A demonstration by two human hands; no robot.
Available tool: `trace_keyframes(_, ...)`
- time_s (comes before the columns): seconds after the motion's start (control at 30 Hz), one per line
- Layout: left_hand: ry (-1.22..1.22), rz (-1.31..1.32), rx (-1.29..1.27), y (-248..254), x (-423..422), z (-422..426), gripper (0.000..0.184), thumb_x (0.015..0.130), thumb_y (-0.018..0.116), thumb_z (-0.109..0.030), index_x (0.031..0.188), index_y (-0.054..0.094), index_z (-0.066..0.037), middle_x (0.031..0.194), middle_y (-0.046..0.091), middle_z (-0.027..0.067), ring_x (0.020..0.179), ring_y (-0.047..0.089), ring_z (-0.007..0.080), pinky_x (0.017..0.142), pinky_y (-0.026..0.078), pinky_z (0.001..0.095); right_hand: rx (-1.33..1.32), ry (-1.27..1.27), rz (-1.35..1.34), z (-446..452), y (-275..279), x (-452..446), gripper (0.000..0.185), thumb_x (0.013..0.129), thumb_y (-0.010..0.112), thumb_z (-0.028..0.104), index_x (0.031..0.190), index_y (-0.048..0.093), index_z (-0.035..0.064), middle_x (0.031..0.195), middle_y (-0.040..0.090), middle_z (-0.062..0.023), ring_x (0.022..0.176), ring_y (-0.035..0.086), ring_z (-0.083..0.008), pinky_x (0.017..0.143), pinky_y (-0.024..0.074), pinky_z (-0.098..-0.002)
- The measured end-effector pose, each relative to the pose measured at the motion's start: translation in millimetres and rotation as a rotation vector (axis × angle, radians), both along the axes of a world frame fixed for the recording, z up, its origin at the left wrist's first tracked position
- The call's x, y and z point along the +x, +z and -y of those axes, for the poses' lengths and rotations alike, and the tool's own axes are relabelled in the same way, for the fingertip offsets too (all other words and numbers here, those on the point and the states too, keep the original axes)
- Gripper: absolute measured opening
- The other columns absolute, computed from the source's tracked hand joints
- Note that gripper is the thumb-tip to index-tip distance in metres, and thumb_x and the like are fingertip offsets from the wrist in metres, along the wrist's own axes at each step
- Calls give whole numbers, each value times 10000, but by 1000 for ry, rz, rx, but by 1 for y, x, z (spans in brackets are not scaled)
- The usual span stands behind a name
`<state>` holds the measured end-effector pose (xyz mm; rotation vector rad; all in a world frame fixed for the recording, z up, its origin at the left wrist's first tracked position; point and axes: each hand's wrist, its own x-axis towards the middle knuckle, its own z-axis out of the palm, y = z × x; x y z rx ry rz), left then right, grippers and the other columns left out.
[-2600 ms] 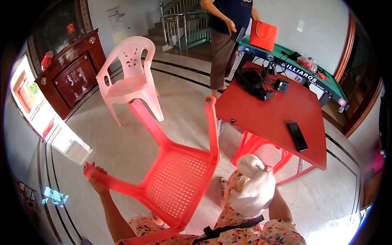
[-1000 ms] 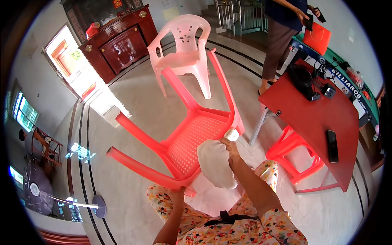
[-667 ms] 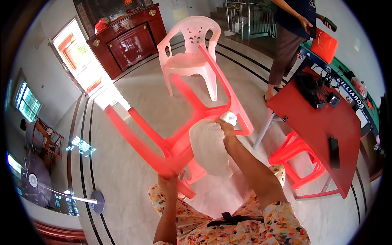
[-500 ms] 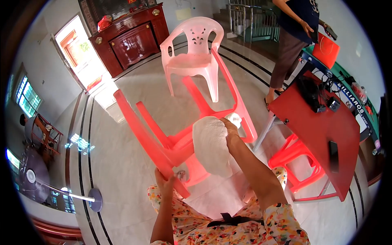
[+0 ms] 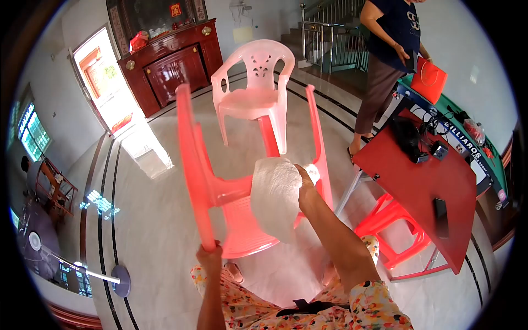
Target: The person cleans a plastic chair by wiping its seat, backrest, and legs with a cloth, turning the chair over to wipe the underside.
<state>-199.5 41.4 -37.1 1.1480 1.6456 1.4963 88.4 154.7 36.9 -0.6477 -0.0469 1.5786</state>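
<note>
A red plastic chair (image 5: 242, 223) is tipped over in front of me, its legs pointing up and away. My left hand (image 5: 210, 257) is closed round the lower end of its left side. In my right hand (image 5: 303, 184) is a bunched white cloth (image 5: 275, 198), which hangs down in front of the chair and hides part of its seat and right side. A pale pink armchair (image 5: 253, 102) stands upright just behind the red chair.
At the right are a red table (image 5: 423, 187) with cables and a phone (image 5: 441, 217), a red stool (image 5: 393, 234) under it, and a billiards table (image 5: 498, 165). Another person (image 5: 388, 60) stands behind, near a red bag (image 5: 429, 81). A fan (image 5: 118, 280) is at the left.
The red chair has turned, its left side swinging more upright. My left hand has shifted slightly left and down with it. The white cloth remains in my right hand. The view has tilted slightly.
</note>
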Motion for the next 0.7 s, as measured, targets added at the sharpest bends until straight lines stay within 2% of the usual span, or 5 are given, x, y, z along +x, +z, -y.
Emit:
trace_keyframes(0.17, 22, -635, 319, 92, -35, -56, 149, 590, 522, 6, 722, 590, -6, 593, 573, 165, 546, 565, 310, 529, 439, 363, 174, 101, -172, 4, 0, -4, 412, 887, 373, 355, 1122, 548, 65, 1042, 619, -107, 964, 589, -279, 866, 468, -428)
trace_keyframes(0.23, 8, -955, 386, 137, -36, -70, 185, 566, 511, 4, 735, 581, -27, 587, 564, 165, 581, 554, 369, 521, 420, 414, 199, 145, -196, 6, -5, -11, 410, 883, 384, 358, 1119, 550, 66, 1041, 619, -107, 964, 589, -276, 864, 469, -425)
trace_keyframes(0.4, -193, -1281, 576, 233, 11, -84, 304, 557, 513, 7, 847, 575, -57, 581, 563, 153, 588, 563, 363, 529, 418, 447, 154, 194, -206, 28, -45, -34, 405, 875, 410, 363, 1112, 556, 69, 1036, 619, -107, 965, 589, -269, 857, 471, -420)
trace_keyframes(0.5, -395, -1476, 481, 261, 43, -98, 352, 558, 533, -4, 899, 579, -76, 623, 587, 155, 609, 576, 360, 544, 433, 457, 56, 218, -172, 47, -79, -39, 403, 869, 425, 367, 1108, 559, 71, 1033, 619, -107, 966, 588, -266, 853, 473, -417)
trace_keyframes(0.7, -669, -1665, 476, 249, 111, -130, 412, 564, 569, -61, 972, 612, -101, 715, 624, 153, 703, 607, 339, 628, 473, 443, -184, 261, 15, 89, -139, -7, 399, 859, 456, 373, 1100, 566, 74, 1028, 619, -107, 967, 587, -258, 846, 476, -411)
